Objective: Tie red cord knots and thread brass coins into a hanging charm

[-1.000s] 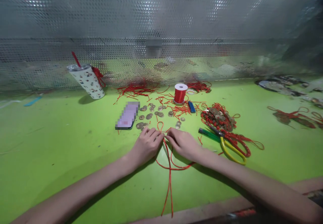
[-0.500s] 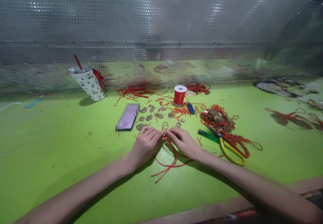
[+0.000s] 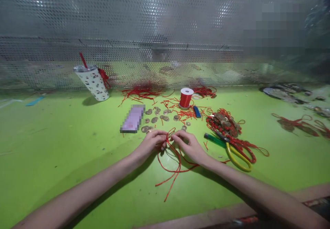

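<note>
Between my two hands is a red cord [image 3: 179, 160], with a small loop standing up at the top and long loose ends trailing toward me on the green table. My left hand [image 3: 154, 141] pinches the cord just below that loop. From the other side, my right hand [image 3: 189, 145] grips it between thumb and fingers. Beyond the hands lie several round metal coins [image 3: 154, 119]. Scissors [image 3: 238, 155] with yellow and red handles rest right of my right hand, touching a green lighter [image 3: 214, 139].
A phone [image 3: 133, 118] lies left of the coins. Behind them stand a red cord spool [image 3: 185, 99] and a blue lighter [image 3: 196, 111]. Coins tied with red cord [image 3: 223, 122] are heaped at right. A tilted patterned tumbler [image 3: 92, 83] stands near the perforated metal screen [image 3: 123, 53].
My left fingers have shifted on the cord, opening the hand's side to view. The loop leans more to the right, and one loose end has swung nearer to me. The view has moved slightly.
</note>
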The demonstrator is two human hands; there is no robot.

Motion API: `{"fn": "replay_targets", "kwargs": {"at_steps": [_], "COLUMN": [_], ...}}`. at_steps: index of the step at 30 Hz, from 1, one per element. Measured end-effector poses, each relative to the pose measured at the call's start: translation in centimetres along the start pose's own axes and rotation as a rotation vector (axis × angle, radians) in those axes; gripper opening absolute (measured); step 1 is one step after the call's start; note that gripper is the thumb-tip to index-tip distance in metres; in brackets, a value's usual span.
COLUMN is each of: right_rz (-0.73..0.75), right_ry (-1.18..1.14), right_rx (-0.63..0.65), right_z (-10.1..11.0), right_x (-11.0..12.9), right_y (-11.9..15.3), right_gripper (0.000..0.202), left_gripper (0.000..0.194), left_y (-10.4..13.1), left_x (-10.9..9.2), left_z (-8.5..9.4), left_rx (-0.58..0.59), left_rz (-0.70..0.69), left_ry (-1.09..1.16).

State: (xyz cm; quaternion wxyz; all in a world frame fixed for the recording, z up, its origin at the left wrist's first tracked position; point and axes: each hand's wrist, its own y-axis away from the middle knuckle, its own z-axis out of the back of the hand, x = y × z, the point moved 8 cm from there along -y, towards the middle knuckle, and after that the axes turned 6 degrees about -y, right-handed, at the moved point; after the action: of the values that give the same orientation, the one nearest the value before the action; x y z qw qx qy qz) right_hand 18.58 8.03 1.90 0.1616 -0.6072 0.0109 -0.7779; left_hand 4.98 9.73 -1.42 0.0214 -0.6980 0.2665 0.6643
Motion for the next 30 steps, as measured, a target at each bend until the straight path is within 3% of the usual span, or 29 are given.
{"fn": "replay_targets", "kwargs": {"at_steps": [5, 13, 22, 30], "right_rz": [0.098, 0.158, -0.077, -0.077], "right_ry": [0.055, 0.056, -0.152, -0.153], "right_rx": [-0.057, -0.13, 0.053, 0.023], "right_z": [0.5, 1.3, -0.9, -0.9], "right_x": [0.7, 1.3, -0.2, -0.9], "right_y": [0.2, 0.6, 0.5, 0.5], "right_gripper": [0.023, 0.016, 0.021, 0.025], "left_gripper": [0.038, 0.037, 0.034, 0.032], "left_y": [0.2, 0.4, 0.9, 0.6], "left_x": [-0.1, -0.6, -2.5, -2.3], "left_z": [0.4, -0.6, -0.5, -0.3], "left_rx": [-0.072, 0.048, -0.017, -0.005], "left_rz": [0.004, -0.02, -0.175, -0.194], "left_ry": [0.013, -0.141, -0.178, -0.23]}}
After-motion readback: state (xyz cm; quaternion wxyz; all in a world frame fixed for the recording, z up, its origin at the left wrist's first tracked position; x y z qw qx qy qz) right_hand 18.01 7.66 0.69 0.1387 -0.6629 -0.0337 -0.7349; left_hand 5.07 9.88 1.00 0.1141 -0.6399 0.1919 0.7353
